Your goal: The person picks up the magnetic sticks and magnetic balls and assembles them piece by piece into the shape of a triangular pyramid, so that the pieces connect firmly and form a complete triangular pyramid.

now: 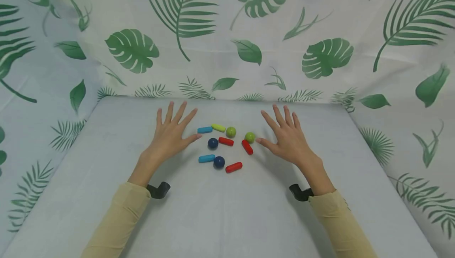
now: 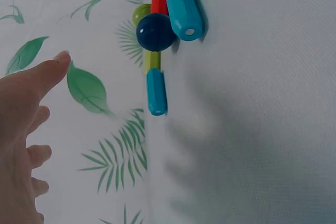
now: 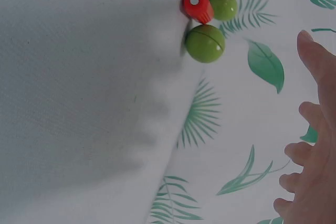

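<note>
- No text, label, brand, number or sign can be read in the head view or in either wrist view.
</note>
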### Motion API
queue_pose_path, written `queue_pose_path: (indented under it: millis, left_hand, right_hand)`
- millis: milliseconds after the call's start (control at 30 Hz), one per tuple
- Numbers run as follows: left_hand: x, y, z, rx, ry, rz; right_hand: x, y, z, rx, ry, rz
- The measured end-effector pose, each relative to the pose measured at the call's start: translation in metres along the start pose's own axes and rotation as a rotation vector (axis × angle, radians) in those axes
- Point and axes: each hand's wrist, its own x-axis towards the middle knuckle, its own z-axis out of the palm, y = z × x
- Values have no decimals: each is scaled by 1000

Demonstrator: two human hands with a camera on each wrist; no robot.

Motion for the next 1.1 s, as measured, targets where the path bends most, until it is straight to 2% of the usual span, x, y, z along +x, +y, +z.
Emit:
queue_pose_path:
  millis: [333,433,500,567,633,733,933,1100]
  left_hand:
    - [-3,-2,0,-9,8,-1]
    - [-4,2,0,-72,28,26]
    - [-5,7,1,-159,25,63]
    - [-7,15,3,-277,-6,90]
    - [-9,24,5,-382,-66,96]
    - [-11,38,11,-484,-147,87]
    - [-11,55,30,-534,-231,119]
    - [-11,63,41,-517,-249,130]
  right_hand:
    - [-2,-1,4,45,17,-14]
    - [-2,-2,5,119,33,-30]
    - [-2,-2,7,164,39,-38]
    - [-1,-4,9,221,30,-41]
    - [-1,-7,11,277,6,-42]
    - [-1,-12,15,382,-44,-51]
    - [3,-20,29,539,-163,-125]
    - [4,-22,38,597,-234,-172]
